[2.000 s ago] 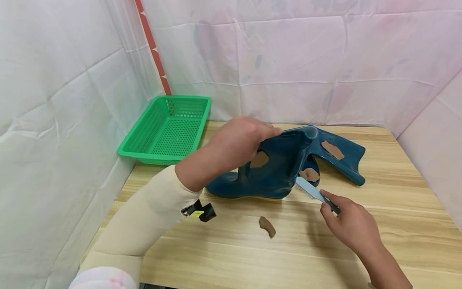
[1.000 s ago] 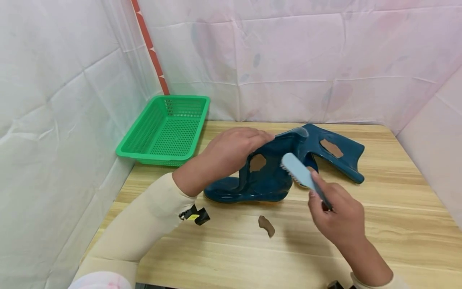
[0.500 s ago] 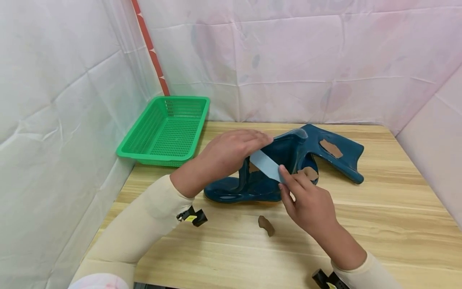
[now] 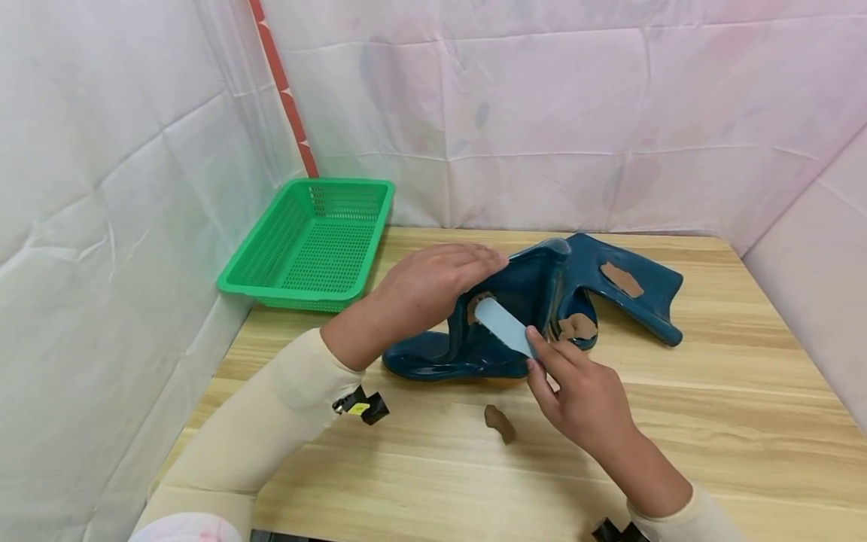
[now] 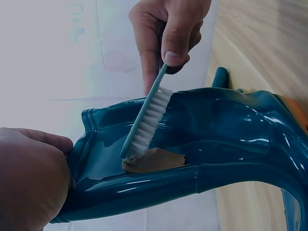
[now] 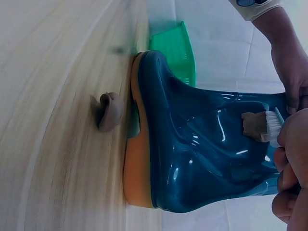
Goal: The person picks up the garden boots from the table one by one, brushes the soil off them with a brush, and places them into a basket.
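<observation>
While the left grip (image 4: 430, 284) clasps the nearer boot (image 6: 207, 139), the right grip (image 4: 584, 391) pinches a brush (image 4: 503, 327) against its brown patch (image 5: 156, 161).

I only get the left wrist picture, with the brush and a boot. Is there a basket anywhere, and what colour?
Observer: Yes, the head view shows a green basket toward the back left of the table.
Child: Cool! Any brown bits on the table?
Observer: One loose brown piece, lying on the wearer's side of the brushed boot.
Child: Does another boot have brown on it too?
Observer: Yes, the other boot, lying to the right, has a brown patch.
</observation>
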A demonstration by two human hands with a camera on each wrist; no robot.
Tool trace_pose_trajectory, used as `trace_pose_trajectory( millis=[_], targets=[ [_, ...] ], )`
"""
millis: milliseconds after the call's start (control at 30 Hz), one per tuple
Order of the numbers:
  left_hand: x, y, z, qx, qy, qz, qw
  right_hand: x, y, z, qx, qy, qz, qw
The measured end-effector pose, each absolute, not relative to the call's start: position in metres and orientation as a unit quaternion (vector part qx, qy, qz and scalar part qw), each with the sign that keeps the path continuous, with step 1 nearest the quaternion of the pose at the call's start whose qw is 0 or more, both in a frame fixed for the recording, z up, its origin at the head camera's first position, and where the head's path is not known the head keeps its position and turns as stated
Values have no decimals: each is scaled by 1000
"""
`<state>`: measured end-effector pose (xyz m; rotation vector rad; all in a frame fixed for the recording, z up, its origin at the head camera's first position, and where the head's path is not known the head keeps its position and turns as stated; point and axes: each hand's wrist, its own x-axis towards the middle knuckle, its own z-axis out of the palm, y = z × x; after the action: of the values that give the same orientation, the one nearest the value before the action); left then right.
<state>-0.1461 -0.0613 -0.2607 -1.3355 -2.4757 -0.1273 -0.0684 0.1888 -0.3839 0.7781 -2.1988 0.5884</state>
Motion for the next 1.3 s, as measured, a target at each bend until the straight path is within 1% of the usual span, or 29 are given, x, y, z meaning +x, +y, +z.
trace_pose_trajectory(
  millis=[100,233,333,567,900,1000,1167,1300],
  targets=[
    [-147,-61,-261,-468,-867,-46,164,-66,190,-381,294,-848,247,366],
    [-147,-61,-261,-474,-861,-50,175,-69,189,-374,290,-829,267,396],
    [-147,-61,-261,-480,-855,-51,187,-73,186,-371,294,-830,251,403],
    [-146,-60,-262,-497,-843,-50,202,-70,186,-375,291,-855,236,359],
    [-144,-60,-262,-488,-852,-39,185,-63,194,-387,288,-866,247,326],
    [-144,-60,-263,-489,-851,-42,188,-63,195,-389,292,-856,255,342],
    [-144,-59,-263,-491,-848,-51,194,-67,193,-383,295,-826,270,396],
    [-143,-59,-262,-491,-847,-49,197,-72,186,-375,293,-833,257,394]
  ],
)
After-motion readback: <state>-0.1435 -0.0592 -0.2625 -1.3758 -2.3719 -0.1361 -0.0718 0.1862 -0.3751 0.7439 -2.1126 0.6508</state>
